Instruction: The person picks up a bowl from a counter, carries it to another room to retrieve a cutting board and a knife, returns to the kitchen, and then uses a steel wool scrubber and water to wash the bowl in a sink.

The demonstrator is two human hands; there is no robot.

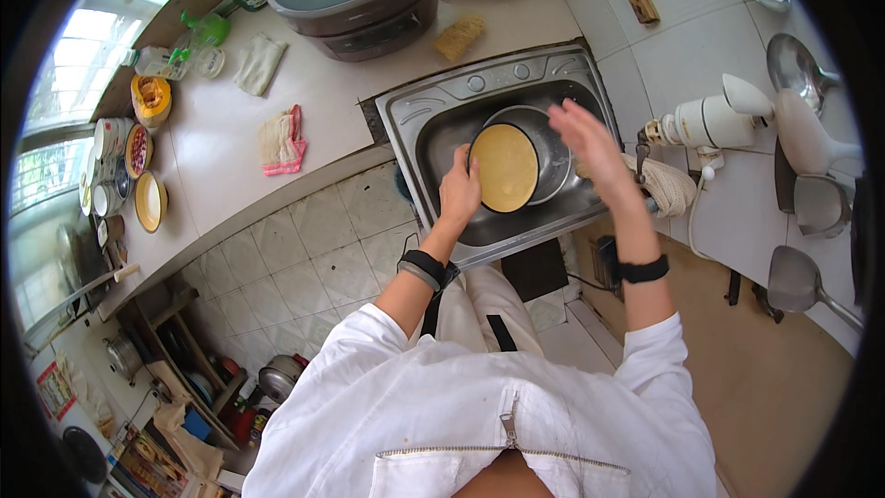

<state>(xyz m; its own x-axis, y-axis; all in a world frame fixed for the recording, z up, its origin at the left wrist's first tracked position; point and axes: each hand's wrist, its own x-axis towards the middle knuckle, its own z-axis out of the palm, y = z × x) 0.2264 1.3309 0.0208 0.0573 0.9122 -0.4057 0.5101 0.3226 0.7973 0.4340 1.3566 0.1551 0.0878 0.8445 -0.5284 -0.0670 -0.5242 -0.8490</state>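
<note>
My left hand (462, 185) grips the left rim of a yellow bowl with a dark rim (508, 167), held over the stainless steel sink (446, 128). Partly hidden behind the bowl, a round metal basin (559, 164) lies in the sink. My right hand (584, 142) is raised over the sink's right side, fingers extended, with nothing in it and apart from the bowl. Just beyond it, a mesh cloth (667, 187) hangs by the faucet (643, 149).
A sponge (460, 38) and a large dark appliance (352, 7) sit behind the sink. Folded cloths (283, 140), bowls (151, 202) and a cut pumpkin (151, 99) are on the left counter. Ladles and spatulas (794, 279) hang at the right.
</note>
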